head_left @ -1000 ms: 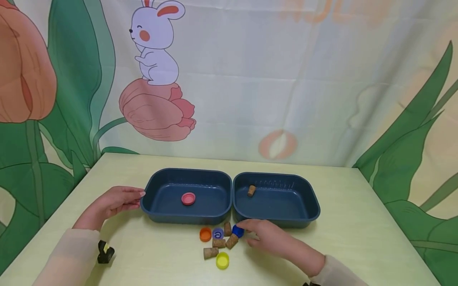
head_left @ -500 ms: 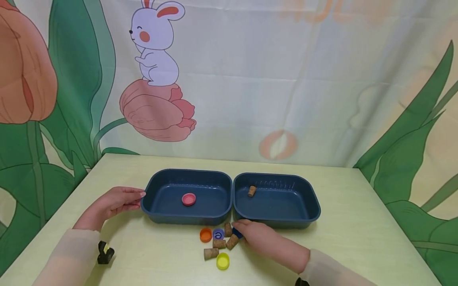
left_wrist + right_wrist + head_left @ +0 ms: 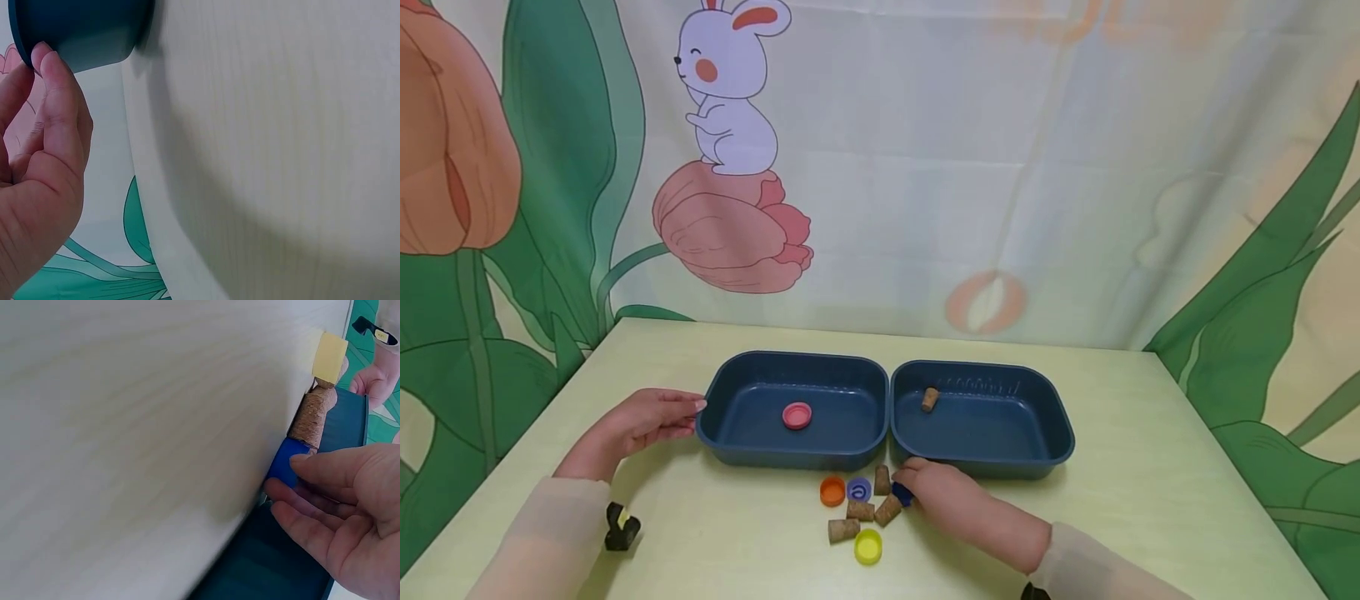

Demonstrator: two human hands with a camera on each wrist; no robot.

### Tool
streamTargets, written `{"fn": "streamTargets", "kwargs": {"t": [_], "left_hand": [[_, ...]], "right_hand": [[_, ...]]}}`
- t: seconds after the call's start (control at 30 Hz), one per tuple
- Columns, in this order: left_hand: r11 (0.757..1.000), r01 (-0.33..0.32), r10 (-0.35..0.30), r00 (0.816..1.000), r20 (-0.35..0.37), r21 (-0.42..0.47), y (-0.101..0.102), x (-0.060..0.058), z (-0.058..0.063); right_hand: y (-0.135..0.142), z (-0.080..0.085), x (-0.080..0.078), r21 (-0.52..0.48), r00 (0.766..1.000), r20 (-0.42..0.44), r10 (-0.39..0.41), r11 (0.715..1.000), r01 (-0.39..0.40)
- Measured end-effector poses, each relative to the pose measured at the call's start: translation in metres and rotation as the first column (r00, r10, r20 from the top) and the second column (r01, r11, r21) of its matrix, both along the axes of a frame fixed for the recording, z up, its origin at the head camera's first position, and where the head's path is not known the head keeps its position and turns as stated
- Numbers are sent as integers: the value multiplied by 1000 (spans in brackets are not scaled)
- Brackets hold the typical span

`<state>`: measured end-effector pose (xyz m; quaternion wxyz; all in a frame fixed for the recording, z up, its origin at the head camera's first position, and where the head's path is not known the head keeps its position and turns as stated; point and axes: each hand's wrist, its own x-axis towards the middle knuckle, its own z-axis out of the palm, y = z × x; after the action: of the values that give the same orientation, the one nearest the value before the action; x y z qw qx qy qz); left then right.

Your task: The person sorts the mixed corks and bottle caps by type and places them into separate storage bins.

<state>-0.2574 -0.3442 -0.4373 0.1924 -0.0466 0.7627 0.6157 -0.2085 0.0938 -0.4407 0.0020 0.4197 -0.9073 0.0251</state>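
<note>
My right hand pinches a blue bottle cap between thumb and fingertips, just in front of the right tray; the hand partly covers the cap in the head view. Beside it lie several corks, an orange cap, a purple cap and a yellow cap. My left hand holds the left end of the left dark blue tray, with thumb and fingers at its rim in the left wrist view. A pink cap lies inside that tray.
The right dark blue tray stands against the left one, with one cork in it. Both rest on a pale yellow table. Behind the table hangs a printed cloth with a rabbit and tulips.
My right hand has closed in on the blue cap from the right and now pinches it. The left hand stays at the tray's rim.
</note>
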Motion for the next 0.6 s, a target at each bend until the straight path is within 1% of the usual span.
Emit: {"fn": "streamTargets", "kwargs": {"t": [0.23,0.37,0.6], "left_hand": [[1000,-2,2,1000,-2,-12,0,-1,-1],[1000,4,-4,1000,0,-4,0,-1,-1],[1000,-14,14,1000,13,-18,0,0,0]], "right_hand": [[3,1,1,23,1000,-1,-3,1000,3],[5,3,3,3,999,31,-20,1000,20],[10,7,6,-38,995,85,-54,998,58]]}}
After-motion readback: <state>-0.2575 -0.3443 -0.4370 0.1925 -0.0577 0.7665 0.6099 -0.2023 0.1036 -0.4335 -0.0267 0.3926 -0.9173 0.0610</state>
